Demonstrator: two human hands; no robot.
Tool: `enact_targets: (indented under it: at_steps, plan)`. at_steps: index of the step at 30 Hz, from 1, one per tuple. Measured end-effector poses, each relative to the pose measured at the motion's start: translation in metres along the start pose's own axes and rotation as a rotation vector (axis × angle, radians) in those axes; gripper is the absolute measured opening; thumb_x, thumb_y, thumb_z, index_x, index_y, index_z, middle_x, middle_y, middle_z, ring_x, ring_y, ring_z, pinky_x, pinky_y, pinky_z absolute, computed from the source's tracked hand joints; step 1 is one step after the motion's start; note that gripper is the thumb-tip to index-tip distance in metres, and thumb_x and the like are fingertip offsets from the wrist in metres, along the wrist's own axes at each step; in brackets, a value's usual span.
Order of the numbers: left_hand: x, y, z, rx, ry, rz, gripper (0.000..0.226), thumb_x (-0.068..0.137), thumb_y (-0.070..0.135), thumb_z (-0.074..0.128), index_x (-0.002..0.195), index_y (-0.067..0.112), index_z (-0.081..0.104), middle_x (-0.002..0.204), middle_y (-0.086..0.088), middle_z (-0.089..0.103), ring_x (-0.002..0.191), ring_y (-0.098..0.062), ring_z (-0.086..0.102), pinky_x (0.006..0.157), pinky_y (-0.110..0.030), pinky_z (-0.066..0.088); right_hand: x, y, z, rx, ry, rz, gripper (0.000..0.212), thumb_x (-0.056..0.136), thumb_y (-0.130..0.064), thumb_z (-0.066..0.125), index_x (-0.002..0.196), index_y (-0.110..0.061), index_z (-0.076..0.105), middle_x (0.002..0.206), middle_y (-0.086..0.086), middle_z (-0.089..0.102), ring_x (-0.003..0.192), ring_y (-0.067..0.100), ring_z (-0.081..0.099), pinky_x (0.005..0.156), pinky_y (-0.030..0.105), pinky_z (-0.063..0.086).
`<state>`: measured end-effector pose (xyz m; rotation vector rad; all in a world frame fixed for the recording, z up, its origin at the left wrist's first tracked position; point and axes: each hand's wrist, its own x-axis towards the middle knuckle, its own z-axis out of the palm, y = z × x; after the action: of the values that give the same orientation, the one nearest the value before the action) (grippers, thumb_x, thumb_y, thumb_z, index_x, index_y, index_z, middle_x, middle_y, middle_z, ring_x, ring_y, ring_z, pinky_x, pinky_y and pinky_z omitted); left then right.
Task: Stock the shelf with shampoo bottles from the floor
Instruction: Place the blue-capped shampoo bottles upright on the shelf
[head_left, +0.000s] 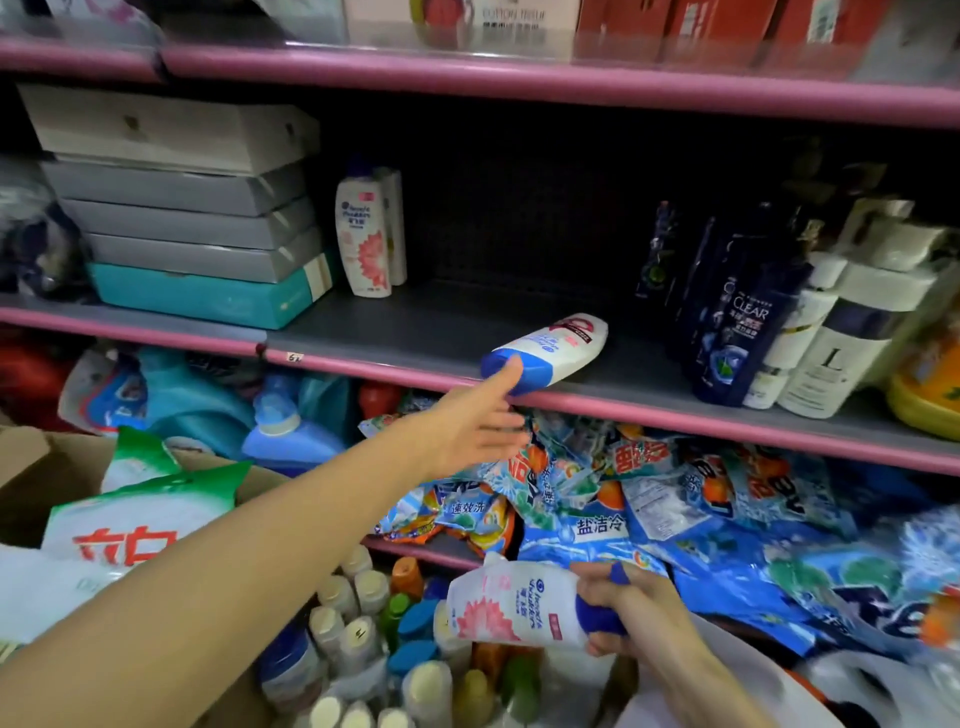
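A white shampoo bottle with a blue cap (550, 351) lies on its side at the front edge of the grey middle shelf (441, 322). My left hand (467, 423) reaches up to it, fingers straight, with a fingertip touching the blue cap. Lower down, my right hand (623, 616) grips a second white shampoo bottle (511, 605) round its blue cap, the bottle lying sideways over the floor stock. Two matching bottles (366, 234) stand upright at the back left of the same shelf.
Dark blue shampoo bottles (737, 312) and white bottles (831, 338) fill the shelf's right side; stacked flat boxes (192, 208) fill its left. Detergent bags (649, 499) crowd the shelf below. Several bottles (374, 639) stand on the floor beside a cardboard box (47, 467) of powder bags.
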<state>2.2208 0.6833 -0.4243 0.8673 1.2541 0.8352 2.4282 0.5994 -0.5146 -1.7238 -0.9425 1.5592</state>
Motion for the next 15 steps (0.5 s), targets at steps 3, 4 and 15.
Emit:
enact_targets:
  at_steps: [3, 4, 15]
  plan:
    - [-0.028, -0.043, -0.026, 0.722, -0.168, 0.114, 0.093, 0.062, 0.076, 0.064, 0.137, 0.029, 0.035, 0.138, 0.007, 0.047, 0.120, -0.011, 0.053, 0.093, -0.027, 0.047, -0.005, -0.014, 0.004, -0.013, -0.054, -0.109, 0.015, 0.079, -0.001, 0.068, 0.075, -0.011, 0.078, 0.086, 0.016, 0.068, 0.056, 0.024, 0.061, 0.044, 0.027, 0.049]
    - [-0.036, -0.060, -0.034, 0.925, -0.206, 0.153, 0.099, 0.062, 0.073, 0.067, 0.142, 0.034, 0.024, 0.145, 0.009, 0.038, 0.130, -0.011, 0.043, 0.100, -0.027, 0.041, -0.008, -0.022, 0.008, -0.012, -0.065, -0.146, 0.014, 0.079, -0.002, 0.068, 0.074, -0.012, 0.077, 0.083, 0.015, 0.069, 0.057, 0.023, 0.061, 0.043, 0.027, 0.049]
    - [-0.077, -0.091, -0.062, 0.943, 0.486, 0.696, 0.083, 0.051, 0.047, 0.066, 0.125, 0.037, 0.031, 0.109, 0.011, 0.047, 0.096, -0.014, 0.053, 0.071, -0.041, 0.051, -0.050, -0.121, 0.072, -0.048, -0.261, -0.584, 0.028, 0.088, -0.034, 0.066, 0.095, -0.007, 0.065, 0.073, 0.001, 0.069, 0.050, 0.014, 0.060, 0.055, 0.019, 0.053]
